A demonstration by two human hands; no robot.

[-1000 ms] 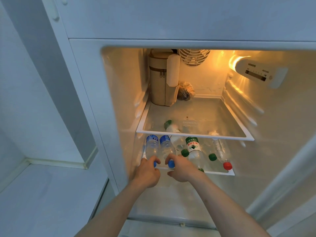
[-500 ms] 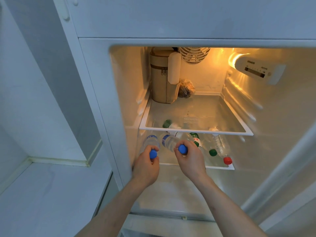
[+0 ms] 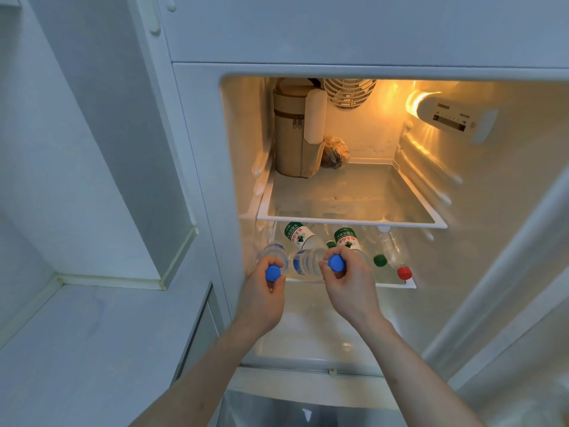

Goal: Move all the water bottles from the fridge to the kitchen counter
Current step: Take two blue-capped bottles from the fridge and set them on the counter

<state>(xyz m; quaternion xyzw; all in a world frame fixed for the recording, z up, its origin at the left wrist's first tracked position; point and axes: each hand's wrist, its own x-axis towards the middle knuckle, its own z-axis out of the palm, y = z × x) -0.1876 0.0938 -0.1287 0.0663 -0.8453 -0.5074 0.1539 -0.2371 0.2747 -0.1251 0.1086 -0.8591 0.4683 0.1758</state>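
Note:
The fridge stands open, and several clear water bottles lie on its lower glass shelf (image 3: 411, 284). My left hand (image 3: 261, 298) grips the neck of a blue-capped bottle (image 3: 273, 251) at the shelf's left end. My right hand (image 3: 348, 286) grips the neck of a second blue-capped bottle (image 3: 306, 261) beside it. Both blue caps point toward me. Behind them lie two green-labelled bottles (image 3: 297, 236) (image 3: 346, 238). A green cap (image 3: 380, 260) shows further right, and a red-capped bottle (image 3: 395, 252) lies at the right end.
The upper shelf (image 3: 351, 221) holds a beige zipped bag (image 3: 294, 134) and a dark wrapped bundle (image 3: 334, 152) at the back. A pale kitchen counter (image 3: 92, 349) extends to the left of the fridge, below a wall ledge. The fridge door frame runs down the right side.
Both hands closed on the necks of the two blue-capped bottles and drew them toward the shelf's front edge. The view has shifted, so the fridge sits further right.

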